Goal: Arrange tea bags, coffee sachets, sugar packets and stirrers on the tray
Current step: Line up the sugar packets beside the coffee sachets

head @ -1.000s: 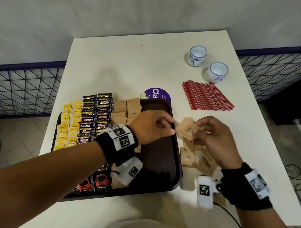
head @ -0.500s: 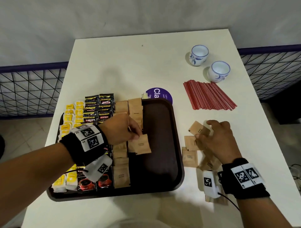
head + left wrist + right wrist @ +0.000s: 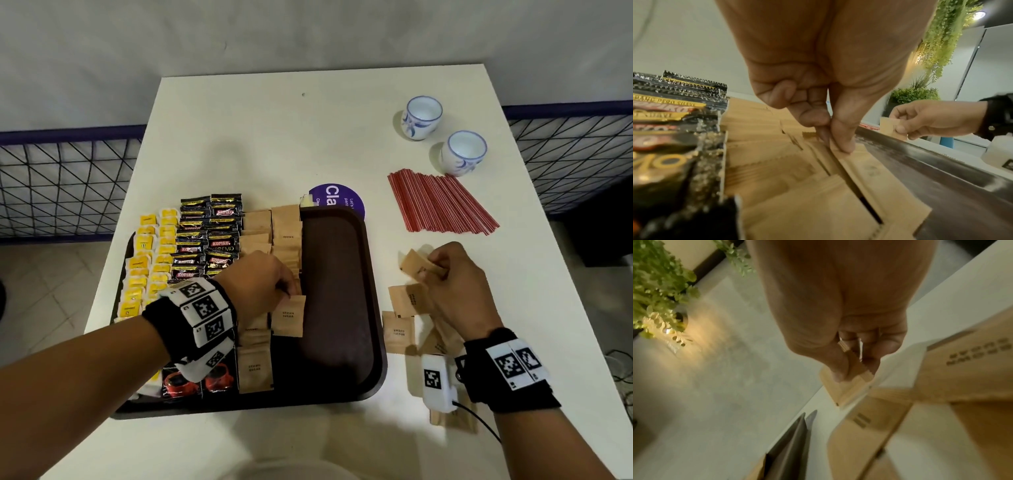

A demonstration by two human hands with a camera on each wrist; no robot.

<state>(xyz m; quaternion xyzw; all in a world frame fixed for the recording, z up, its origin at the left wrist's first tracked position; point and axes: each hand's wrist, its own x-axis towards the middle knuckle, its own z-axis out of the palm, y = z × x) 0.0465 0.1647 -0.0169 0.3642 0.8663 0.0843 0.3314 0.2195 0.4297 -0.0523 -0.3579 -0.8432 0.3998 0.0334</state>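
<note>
A dark brown tray point(image 3: 342, 390) holds rows of yellow tea bags point(image 3: 144, 270), black coffee sachets point(image 3: 209, 236) and brown sugar packets point(image 3: 286, 233). My left hand point(image 3: 291, 291) pinches the top edge of one brown sugar packet point(image 3: 288, 317) lying at the end of the second sugar row; the pinch shows in the left wrist view point(image 3: 835, 138). To the right of the tray my right hand point(image 3: 433, 270) pinches another sugar packet point(image 3: 416, 267) lifted off the table, also seen in the right wrist view point(image 3: 851, 386). Loose sugar packets point(image 3: 397, 329) lie below it. Red stirrers point(image 3: 438, 202) lie on the table.
Two white-and-blue cups point(image 3: 421, 116) point(image 3: 464, 152) stand at the back right of the white table point(image 3: 274, 130). A purple round sticker point(image 3: 337, 200) lies behind the tray. Wire fencing point(image 3: 68, 185) runs along both sides.
My left hand carried a sugar packet from the right hand to the tray and set it down in the sugar row. My right hand picked another packet from the loose pile.
</note>
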